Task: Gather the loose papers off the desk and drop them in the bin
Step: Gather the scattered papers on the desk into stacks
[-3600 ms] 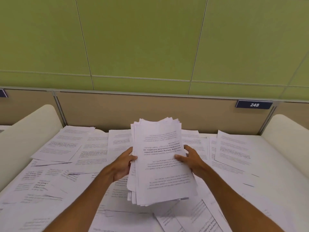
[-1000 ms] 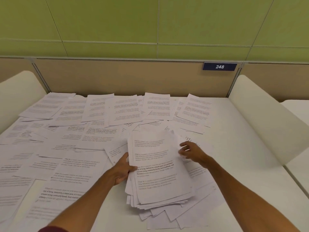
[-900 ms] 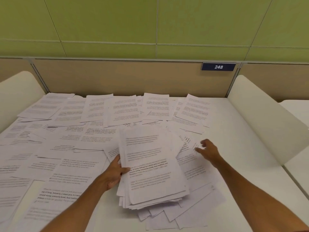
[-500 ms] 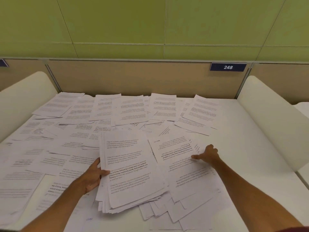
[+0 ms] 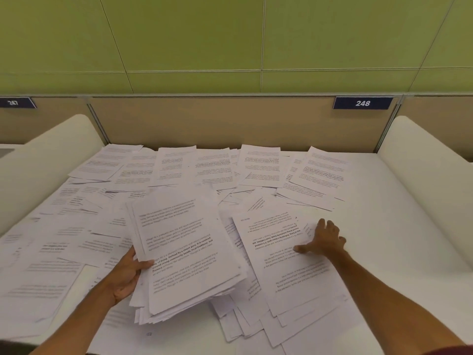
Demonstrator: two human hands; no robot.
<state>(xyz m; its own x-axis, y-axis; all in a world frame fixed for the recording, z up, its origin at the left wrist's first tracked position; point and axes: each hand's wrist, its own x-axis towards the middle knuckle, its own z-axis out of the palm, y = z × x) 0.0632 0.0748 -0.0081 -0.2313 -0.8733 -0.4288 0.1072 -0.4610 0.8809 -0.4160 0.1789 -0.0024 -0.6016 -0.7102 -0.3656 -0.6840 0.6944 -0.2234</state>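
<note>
Your left hand [image 5: 126, 274] at lower left of centre gripping the thick stack of papers [image 5: 184, 252] by its left edge, your right hand [image 5: 323, 239] at centre right pressing spread fingers flat on a loose sheet [image 5: 289, 262], more papers strewn across the white desk [image 5: 399, 226], no bin in view.

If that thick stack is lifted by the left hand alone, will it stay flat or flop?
Likely it sags: the left hand grips the stack by one edge only. Its sheets sit unevenly, edges fanned at the bottom, so some may slide out. It looks thick, so probably heavy for one hand.
</note>
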